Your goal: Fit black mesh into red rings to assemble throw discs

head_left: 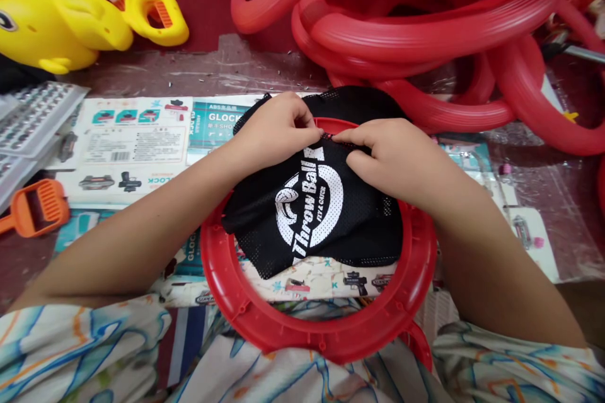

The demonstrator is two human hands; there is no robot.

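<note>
A black mesh cloth (373, 227) printed with "Throw Ball" in white lies across a red plastic ring (222, 271). Its upper edge is pinched by my left hand (278, 129), thumb and forefinger closed together at the far side of the ring. Close beside it, my right hand (392, 157) has its forefinger and thumb on the same cloth edge, the other fingers curled in. The ring rests on flattened printed cardboard (137, 138), its near side against my patterned clothing. The far part of the ring is mostly covered by cloth and hands.
Several red plastic rings (406, 31) are piled at the back right. A yellow animal-shaped toy (70, 25) sits at the back left, with an orange scoop-like piece (40, 208) nearer me. A plastic tray of small parts (38, 113) stands at the left edge.
</note>
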